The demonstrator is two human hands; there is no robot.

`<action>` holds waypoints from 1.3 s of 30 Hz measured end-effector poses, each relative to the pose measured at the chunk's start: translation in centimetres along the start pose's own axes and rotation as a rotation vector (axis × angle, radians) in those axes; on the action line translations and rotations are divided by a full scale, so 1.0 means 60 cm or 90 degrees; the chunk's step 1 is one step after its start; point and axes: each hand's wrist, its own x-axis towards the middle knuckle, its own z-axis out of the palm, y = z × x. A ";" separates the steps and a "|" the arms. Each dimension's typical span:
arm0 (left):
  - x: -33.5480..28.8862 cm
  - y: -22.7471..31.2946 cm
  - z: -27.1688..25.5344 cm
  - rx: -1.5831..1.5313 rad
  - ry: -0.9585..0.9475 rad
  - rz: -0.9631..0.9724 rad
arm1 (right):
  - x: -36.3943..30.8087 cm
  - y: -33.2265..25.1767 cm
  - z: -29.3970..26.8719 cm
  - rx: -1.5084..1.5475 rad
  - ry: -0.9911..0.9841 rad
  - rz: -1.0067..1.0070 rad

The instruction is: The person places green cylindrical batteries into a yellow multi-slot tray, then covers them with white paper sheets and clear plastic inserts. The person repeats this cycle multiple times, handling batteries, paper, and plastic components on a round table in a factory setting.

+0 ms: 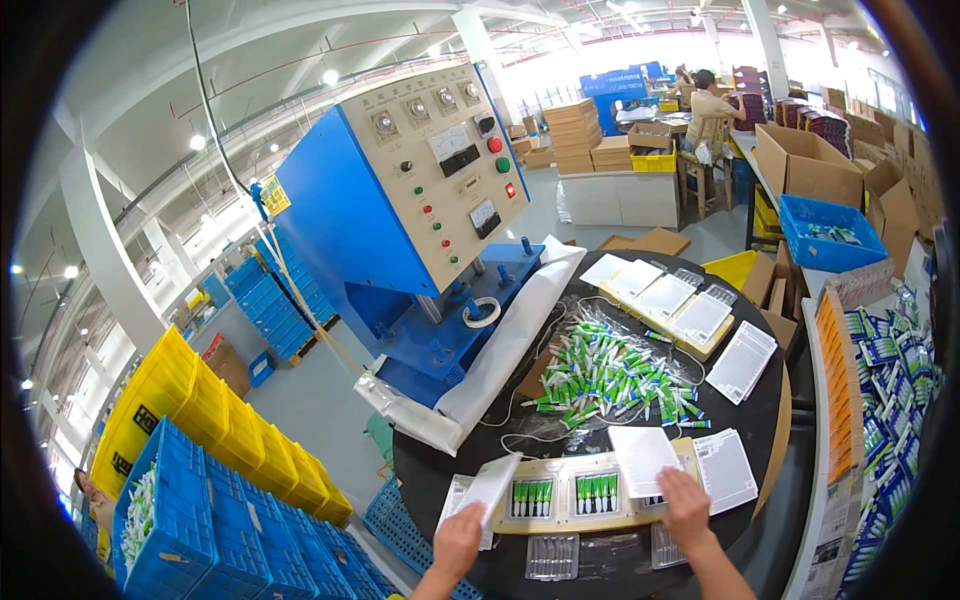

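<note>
My left hand [458,545] is closed on a white card [494,482], tilted up at the left end of a cream-coloured fixture [548,466]. My right hand [688,510] grips the lower right corner of another white card [640,458], which covers part of the fixture's right side. Between the two cards, green-and-white tubes [531,498] stand in rows in the fixture's openings, in clear blister trays. Clear blister trays [552,558] lie below the fixture's front edge. Behind it is a loose heap of green-and-white tubes [610,370] on a black round table [480,440].
A blue press with a beige control panel [440,170] stands behind the table. A second fixture [665,310] carries cards at the far right, with printed cards [725,470] nearby. Blue crates [205,520] and yellow crates [220,420] flank the left. A person [712,105] sits far off.
</note>
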 end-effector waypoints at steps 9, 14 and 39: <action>0.034 0.108 0.025 0.047 -0.015 0.187 | -0.022 -0.044 0.053 0.047 0.000 -0.019; -0.002 0.118 0.018 -0.010 -0.142 0.146 | -0.032 -0.030 0.014 0.043 -0.014 0.069; -0.060 0.096 0.176 -0.105 -0.149 0.067 | -0.110 -0.111 0.145 -0.101 -0.262 -0.038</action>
